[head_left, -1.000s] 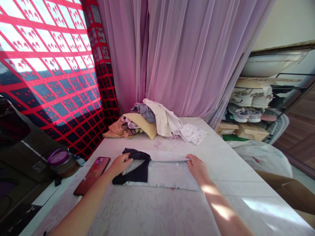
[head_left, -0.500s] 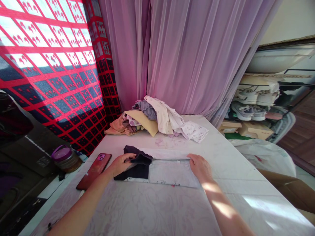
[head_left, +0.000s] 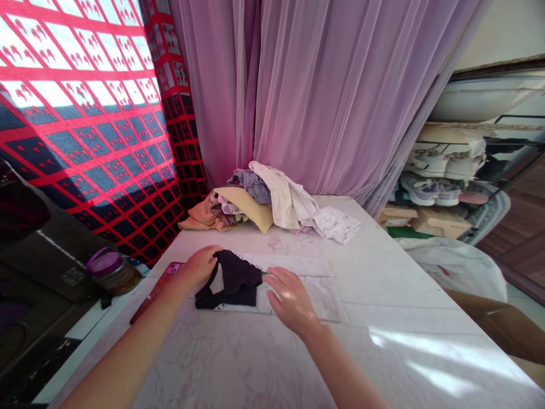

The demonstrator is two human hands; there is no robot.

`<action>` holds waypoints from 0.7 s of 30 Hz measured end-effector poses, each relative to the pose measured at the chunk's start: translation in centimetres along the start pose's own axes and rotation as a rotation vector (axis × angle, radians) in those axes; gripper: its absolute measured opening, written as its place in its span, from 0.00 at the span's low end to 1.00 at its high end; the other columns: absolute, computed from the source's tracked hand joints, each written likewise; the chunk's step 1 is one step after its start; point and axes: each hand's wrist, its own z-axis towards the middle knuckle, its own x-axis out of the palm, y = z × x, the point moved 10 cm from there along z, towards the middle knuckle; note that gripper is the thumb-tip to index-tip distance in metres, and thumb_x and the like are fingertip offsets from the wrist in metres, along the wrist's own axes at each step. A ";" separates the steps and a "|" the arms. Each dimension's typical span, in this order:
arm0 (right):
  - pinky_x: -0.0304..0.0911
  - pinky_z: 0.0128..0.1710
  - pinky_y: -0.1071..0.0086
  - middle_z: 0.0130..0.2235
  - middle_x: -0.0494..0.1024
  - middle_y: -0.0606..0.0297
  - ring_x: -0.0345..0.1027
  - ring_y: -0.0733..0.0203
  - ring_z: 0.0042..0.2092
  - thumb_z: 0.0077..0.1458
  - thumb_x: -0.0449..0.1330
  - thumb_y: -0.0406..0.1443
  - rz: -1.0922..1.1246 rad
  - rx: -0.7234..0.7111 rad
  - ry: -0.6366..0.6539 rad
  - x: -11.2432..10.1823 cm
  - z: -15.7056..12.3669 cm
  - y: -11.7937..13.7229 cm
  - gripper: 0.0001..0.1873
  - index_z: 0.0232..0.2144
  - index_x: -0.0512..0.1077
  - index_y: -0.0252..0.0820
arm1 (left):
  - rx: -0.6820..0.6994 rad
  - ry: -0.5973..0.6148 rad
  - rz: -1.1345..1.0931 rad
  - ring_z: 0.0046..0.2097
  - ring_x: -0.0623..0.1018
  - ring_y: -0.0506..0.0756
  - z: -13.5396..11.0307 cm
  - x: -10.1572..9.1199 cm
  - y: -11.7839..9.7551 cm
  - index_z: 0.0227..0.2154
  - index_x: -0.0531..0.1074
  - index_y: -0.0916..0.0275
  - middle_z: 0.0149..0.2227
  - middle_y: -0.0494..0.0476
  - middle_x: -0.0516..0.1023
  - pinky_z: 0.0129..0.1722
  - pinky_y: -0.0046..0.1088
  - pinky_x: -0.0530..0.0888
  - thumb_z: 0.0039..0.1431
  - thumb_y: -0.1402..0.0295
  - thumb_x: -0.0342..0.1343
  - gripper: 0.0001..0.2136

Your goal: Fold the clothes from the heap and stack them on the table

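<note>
A folded pale lilac garment (head_left: 298, 289) with lace trim lies flat on the table, with a dark navy cloth (head_left: 236, 281) bunched over its left end. My left hand (head_left: 201, 267) pinches the upper edge of the dark cloth. My right hand (head_left: 289, 301) rests on the pale garment with its fingers spread, holding nothing. Beyond both hands, a heap of mixed clothes (head_left: 259, 204) sits at the far end of the table (head_left: 225, 363).
A red-cased phone (head_left: 159, 289) lies at the left table edge, partly under my left forearm. A purple-lidded jar (head_left: 111, 271) stands past that edge. Shoes on a rack (head_left: 438, 182), cardboard boxes (head_left: 438, 224) and a white bag (head_left: 451, 267) are at right.
My right hand has let go of the pale garment's right end and moved left onto its middle. The dark cloth now sits higher and more bunched under my left hand.
</note>
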 end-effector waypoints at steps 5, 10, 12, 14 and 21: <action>0.54 0.57 0.57 0.51 0.75 0.60 0.62 0.54 0.56 0.55 0.60 0.39 0.088 -0.114 0.158 4.2 3.1 5.6 0.17 0.48 0.72 0.47 | -0.093 -0.031 0.078 0.57 0.71 0.57 1.6 -0.2 2.8 0.52 0.70 0.59 0.55 0.57 0.74 0.57 0.32 0.65 0.50 0.69 0.50 0.23; 0.54 0.54 0.52 0.45 0.78 0.58 0.67 0.51 0.48 0.51 0.61 0.50 0.013 0.004 0.276 6.9 4.7 5.7 0.23 0.45 0.74 0.44 | -0.124 0.018 0.082 0.43 0.78 0.55 2.4 0.6 3.5 0.44 0.75 0.57 0.40 0.54 0.81 0.44 0.28 0.71 0.49 0.67 0.53 0.18; 0.53 0.53 0.52 0.43 0.78 0.59 0.68 0.51 0.47 0.52 0.61 0.48 -0.025 0.029 0.308 7.7 5.0 5.4 0.17 0.39 0.76 0.44 | -0.136 0.030 0.094 0.39 0.78 0.55 2.6 0.8 3.5 0.39 0.76 0.57 0.35 0.52 0.80 0.39 0.27 0.70 0.48 0.68 0.53 0.14; 0.53 0.53 0.54 0.41 0.79 0.61 0.68 0.53 0.46 0.54 0.59 0.41 -0.036 0.036 0.316 8.0 5.2 5.2 0.09 0.34 0.77 0.46 | -0.150 0.034 0.103 0.35 0.76 0.54 2.6 0.9 3.4 0.35 0.76 0.58 0.31 0.50 0.79 0.35 0.27 0.69 0.48 0.68 0.53 0.12; 0.48 0.58 0.60 0.45 0.79 0.67 0.67 0.60 0.49 0.56 0.56 0.33 0.103 -0.043 0.175 5.9 4.4 5.9 0.10 0.35 0.77 0.48 | -0.170 0.007 0.100 0.37 0.76 0.53 2.1 0.7 3.2 0.36 0.76 0.57 0.33 0.50 0.80 0.35 0.25 0.67 0.52 0.71 0.49 0.12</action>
